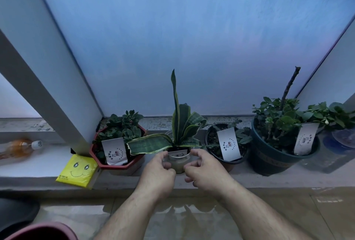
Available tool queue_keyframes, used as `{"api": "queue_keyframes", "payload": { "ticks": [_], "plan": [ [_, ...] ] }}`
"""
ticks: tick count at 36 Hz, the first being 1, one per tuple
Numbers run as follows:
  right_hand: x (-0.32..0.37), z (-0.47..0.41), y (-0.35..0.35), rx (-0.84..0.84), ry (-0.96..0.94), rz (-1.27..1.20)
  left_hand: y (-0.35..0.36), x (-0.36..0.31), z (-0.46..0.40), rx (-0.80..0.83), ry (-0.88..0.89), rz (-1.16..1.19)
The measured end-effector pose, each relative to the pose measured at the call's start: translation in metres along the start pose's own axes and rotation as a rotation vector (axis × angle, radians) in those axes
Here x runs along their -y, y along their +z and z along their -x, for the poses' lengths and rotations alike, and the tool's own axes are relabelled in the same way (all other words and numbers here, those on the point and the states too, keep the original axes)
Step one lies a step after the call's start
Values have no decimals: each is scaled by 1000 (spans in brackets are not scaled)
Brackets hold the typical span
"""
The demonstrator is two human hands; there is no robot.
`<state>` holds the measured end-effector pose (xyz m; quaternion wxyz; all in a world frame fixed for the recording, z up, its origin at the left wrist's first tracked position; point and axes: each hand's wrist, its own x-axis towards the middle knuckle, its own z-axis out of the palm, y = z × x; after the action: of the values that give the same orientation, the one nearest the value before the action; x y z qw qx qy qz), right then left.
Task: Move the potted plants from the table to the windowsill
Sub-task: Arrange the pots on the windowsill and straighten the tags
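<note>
Both hands curl round a small pale pot [179, 163] with a snake plant [179, 124] — left hand [158, 172] on its left side, right hand [206, 170] on its right. It sits on the windowsill [240, 179], between a red pot [117, 164] and a black pot [228, 160]

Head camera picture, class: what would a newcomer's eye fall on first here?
Probably the snake plant at the middle of the windowsill, its small pot held by the left hand and right hand. Next, the yellow smiley packet at the sill's left.
</note>
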<state>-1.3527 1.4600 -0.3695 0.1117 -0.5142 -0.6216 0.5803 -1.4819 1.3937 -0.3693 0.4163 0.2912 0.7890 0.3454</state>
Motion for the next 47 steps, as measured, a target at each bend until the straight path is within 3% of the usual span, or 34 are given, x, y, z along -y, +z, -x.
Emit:
{"api": "queue_keyframes", "payload": {
  "ticks": [21, 43, 47],
  "plan": [
    [7, 5, 0, -1, -9, -5, 1, -1, 4, 37, 37, -53],
    [13, 9, 1, -30, -27, 43, -2, -7, 9, -42, 40, -54],
    [14, 8, 1, -4, -13, -51, -3, -7, 10, -39, 43, -60]
  ]
}}
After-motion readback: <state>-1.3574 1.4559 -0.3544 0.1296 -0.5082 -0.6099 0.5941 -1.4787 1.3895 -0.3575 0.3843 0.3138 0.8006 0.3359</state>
